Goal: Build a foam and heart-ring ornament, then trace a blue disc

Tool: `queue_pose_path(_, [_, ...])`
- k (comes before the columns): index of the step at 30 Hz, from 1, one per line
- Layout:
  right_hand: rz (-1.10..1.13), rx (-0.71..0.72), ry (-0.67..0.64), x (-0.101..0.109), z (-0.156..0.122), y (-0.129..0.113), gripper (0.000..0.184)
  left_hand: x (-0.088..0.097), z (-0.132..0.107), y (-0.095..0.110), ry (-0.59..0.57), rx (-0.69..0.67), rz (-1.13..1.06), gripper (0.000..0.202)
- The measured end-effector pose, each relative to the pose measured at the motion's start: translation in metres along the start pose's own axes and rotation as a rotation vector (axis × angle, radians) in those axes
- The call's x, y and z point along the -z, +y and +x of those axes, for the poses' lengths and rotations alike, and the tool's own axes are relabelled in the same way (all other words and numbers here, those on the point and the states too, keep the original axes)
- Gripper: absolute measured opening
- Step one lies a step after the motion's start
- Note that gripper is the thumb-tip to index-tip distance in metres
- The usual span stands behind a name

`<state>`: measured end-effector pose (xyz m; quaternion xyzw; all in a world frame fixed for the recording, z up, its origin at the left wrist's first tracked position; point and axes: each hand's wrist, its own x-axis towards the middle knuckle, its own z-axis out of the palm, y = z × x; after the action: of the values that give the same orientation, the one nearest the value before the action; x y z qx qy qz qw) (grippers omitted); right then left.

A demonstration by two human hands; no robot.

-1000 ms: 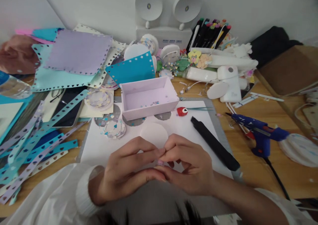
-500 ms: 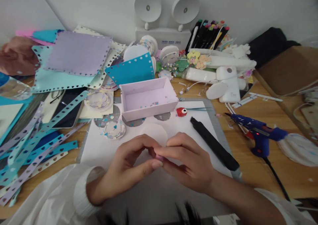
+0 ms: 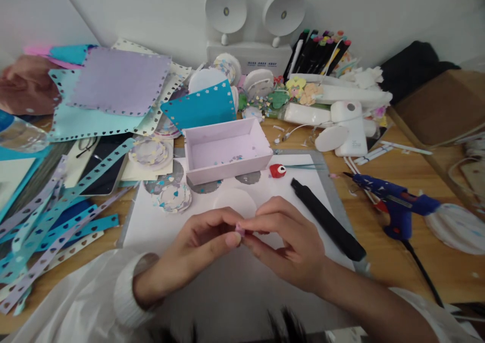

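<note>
Between the fingertips of both hands is a small light-purple paper piece (image 3: pixel 239 229), mostly covered, so its exact shape is hard to make out. My left hand (image 3: pixel 206 242) pinches it from the left with thumb and forefinger. From the right, the thumb and fingers of my right hand (image 3: pixel 290 237) close on it too. Just behind the hands a white paper disc (image 3: pixel 235 202) lies on the white sheet (image 3: pixel 151 232). Farther back stands a lilac open box (image 3: pixel 227 163) with small paper bits inside. A layered paper rosette (image 3: pixel 175 197) lies left of the disc.
A blue glue gun (image 3: pixel 397 201) with a small red light rests at right, its cord trailing forward. A black marker (image 3: pixel 326 216) and a red figure (image 3: pixel 277 170) lie nearer. Punched paper strips (image 3: pixel 68 222) heap at left, and a water bottle (image 3: pixel 22 133) stands at the left edge.
My fingertips have shifted slightly left and up, and more of the purple piece shows between them. The things on the table stay where they were.
</note>
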<state>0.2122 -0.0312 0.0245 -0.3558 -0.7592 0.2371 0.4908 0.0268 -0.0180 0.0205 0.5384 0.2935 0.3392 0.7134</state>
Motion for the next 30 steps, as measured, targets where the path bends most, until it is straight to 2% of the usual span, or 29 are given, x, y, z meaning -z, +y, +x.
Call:
queue_pose_path(4, [0.014, 0.004, 0.002, -0.001, 0.000, 0.000, 0.025, -0.002, 0.000, 0.004, 0.019, -0.072, 0.149, 0.011])
queue_pose_path(7, [0.089, -0.007, -0.043, -0.001, 0.000, 0.000, 0.031, -0.001, -0.001, 0.007, 0.015, -0.244, 0.398, 0.013])
queue_pose_path(9, [0.116, -0.002, -0.065, 0.000, 0.001, 0.001, 0.029, 0.002, -0.001, 0.008, -0.004, -0.340, 0.546, 0.012])
queue_pose_path(12, [0.124, -0.009, -0.088, 0.002, 0.002, 0.002, 0.020, 0.006, -0.002, 0.008, -0.025, -0.389, 0.660, 0.011])
queue_pose_path(21, [0.137, -0.031, -0.118, -0.001, -0.003, 0.004, 0.012, 0.009, -0.005, 0.004, -0.038, -0.434, 0.748, 0.016])
queue_pose_path(30, [0.162, -0.037, -0.125, -0.003, -0.005, 0.006, 0.011, 0.007, -0.004, 0.006, -0.063, -0.398, 0.686, 0.016])
